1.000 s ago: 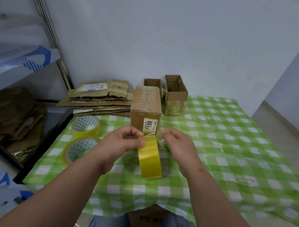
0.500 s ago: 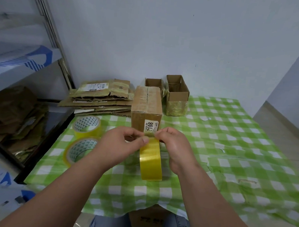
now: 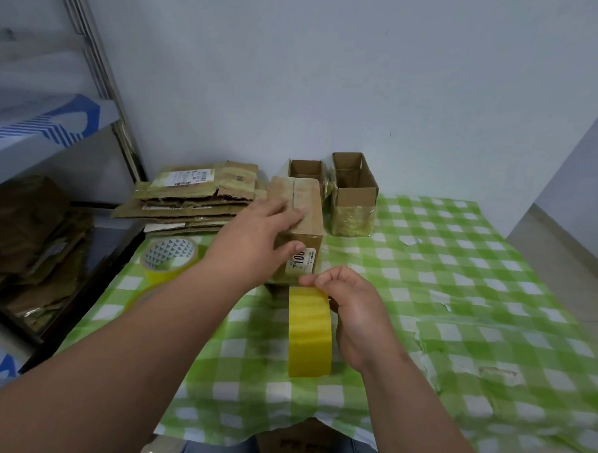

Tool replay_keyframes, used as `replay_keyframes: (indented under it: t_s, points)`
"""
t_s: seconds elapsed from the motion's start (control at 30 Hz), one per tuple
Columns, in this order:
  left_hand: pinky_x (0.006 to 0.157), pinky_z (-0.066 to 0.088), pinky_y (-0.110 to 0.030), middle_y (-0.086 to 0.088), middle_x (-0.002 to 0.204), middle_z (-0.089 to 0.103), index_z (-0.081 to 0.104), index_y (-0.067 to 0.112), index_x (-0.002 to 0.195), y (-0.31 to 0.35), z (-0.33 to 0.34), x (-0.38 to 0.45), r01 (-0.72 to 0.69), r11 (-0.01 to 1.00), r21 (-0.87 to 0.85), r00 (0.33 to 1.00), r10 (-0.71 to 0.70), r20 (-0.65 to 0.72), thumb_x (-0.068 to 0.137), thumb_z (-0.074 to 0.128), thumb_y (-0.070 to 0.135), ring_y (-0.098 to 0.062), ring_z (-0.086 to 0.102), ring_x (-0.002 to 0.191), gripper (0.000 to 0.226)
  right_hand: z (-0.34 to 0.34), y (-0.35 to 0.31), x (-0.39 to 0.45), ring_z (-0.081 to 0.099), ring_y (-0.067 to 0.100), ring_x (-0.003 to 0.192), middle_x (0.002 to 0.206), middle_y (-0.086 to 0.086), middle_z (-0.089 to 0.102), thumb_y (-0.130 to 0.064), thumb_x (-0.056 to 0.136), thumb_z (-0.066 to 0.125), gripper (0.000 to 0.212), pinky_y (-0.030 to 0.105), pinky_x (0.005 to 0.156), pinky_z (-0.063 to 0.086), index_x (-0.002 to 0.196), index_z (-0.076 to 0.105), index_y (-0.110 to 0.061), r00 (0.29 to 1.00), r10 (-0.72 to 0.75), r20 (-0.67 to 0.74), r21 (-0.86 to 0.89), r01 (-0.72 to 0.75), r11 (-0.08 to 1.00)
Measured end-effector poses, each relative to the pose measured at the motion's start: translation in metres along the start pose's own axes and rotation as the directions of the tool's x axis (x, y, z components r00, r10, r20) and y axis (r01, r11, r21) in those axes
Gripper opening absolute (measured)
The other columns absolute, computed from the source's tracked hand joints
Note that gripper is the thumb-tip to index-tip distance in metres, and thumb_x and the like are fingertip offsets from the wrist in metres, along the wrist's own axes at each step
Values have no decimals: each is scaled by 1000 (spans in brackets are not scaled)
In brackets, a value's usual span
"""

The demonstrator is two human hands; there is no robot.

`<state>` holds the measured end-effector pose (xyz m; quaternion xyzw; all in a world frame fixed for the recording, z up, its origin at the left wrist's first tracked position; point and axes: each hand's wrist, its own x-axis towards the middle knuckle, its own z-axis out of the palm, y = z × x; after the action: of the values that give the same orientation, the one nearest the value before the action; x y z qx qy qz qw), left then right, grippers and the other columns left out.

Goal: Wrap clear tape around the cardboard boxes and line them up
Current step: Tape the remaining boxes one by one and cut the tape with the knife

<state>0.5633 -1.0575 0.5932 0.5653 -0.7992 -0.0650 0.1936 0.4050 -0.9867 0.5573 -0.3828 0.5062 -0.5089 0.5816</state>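
Observation:
A closed cardboard box [image 3: 309,223] with a white label stands mid-table on the green checked cloth. My left hand [image 3: 259,236] lies over its top and near face, fingers straight on the lid, thumb on the label side. A yellowish tape roll [image 3: 309,333] stands on edge in front of the box. My right hand [image 3: 352,311] holds the roll from the right and pinches the tape end at its top. Two open boxes [image 3: 354,191] stand behind, by the wall.
Two more tape rolls [image 3: 169,256] lie at the left table edge. A stack of flattened cardboard [image 3: 189,201] sits at the back left. A metal shelf [image 3: 24,214] with cardboard scraps stands left of the table. Another box [image 3: 295,445] shows below the front edge.
My left hand has let go of the tape end and moved up and back onto the closed box. My right hand stays on the roll, now holding the tape end alone.

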Motion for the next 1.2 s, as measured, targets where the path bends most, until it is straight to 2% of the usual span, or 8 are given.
replay_keyframes:
  t_s: [0.17, 0.37, 0.5, 0.63, 0.73, 0.83, 0.97, 1.2]
  points:
    - [118, 21, -37, 14, 155, 36, 44, 45, 143, -10, 4, 1, -39, 999, 36, 998, 41, -49, 85, 68, 51, -22, 27, 142, 62, -7, 0, 4, 66, 26, 90, 94, 12, 75, -1, 94, 53, 24, 45, 84, 53, 74, 58, -12, 999, -13, -29, 96, 16, 995]
    - [122, 17, -45, 20, 159, 24, 32, 51, 145, -27, 5, -1, -76, 997, -33, 994, 79, 77, 91, 68, 27, -17, 15, 148, 69, -6, -10, 4, 64, 29, 86, 93, 15, 73, 1, 93, 53, 22, 44, 80, 51, 75, 59, -11, 999, -43, 2, 162, 42, 986]
    - [117, 6, -19, 31, 151, 14, 28, 43, 150, -28, -11, -1, 22, 957, -291, 978, 40, 204, 95, 52, -3, -2, 8, 149, 75, -3, -14, 1, 65, 27, 86, 93, 15, 74, 1, 94, 52, 22, 41, 77, 51, 76, 56, -10, 998, -54, 33, 144, 48, 988]
    - [117, 18, -19, 23, 148, 34, 48, 35, 143, -20, -19, -12, -9, 940, -341, 1000, -1, -29, 94, 45, -8, -1, 27, 141, 65, -2, -16, -4, 65, 24, 83, 91, 11, 74, 0, 95, 52, 24, 38, 72, 53, 75, 56, -12, 995, -74, 66, 110, 66, 992]
    - [99, 39, -26, 17, 119, 55, 69, 28, 118, -2, -21, -25, -98, 926, -366, 965, -1, -262, 92, 59, 16, -7, 48, 116, 30, -2, -17, -6, 65, 20, 79, 94, 10, 74, -1, 95, 52, 23, 36, 69, 51, 76, 56, -12, 992, -97, 85, 72, 91, 993]
    - [80, 47, -22, 14, 100, 57, 71, 27, 101, 17, -26, -39, -123, 877, -464, 989, 72, -127, 82, 61, 45, -2, 56, 90, 28, 0, -18, -5, 61, 23, 77, 87, 10, 71, -5, 93, 58, 23, 38, 70, 48, 73, 59, -15, 984, -142, 111, 40, 139, 990]
    - [85, 55, -36, 13, 94, 69, 71, 27, 98, 30, -27, -45, 11, 894, -449, 990, 55, 133, 84, 75, 33, -5, 66, 89, 16, 2, -20, -7, 60, 29, 85, 88, 17, 65, -19, 78, 62, 10, 47, 80, 48, 69, 63, -22, 970, -200, 142, -32, 206, 978]
    - [71, 48, -21, 18, 91, 67, 61, 32, 70, 34, -31, -49, 40, 970, -238, 992, -9, 126, 87, 71, 26, -2, 61, 84, 21, 4, -15, -15, 64, 26, 103, 104, 6, 68, -22, 88, 66, 18, 55, 98, 48, 72, 66, -30, 963, -260, 77, -272, 271, 923]
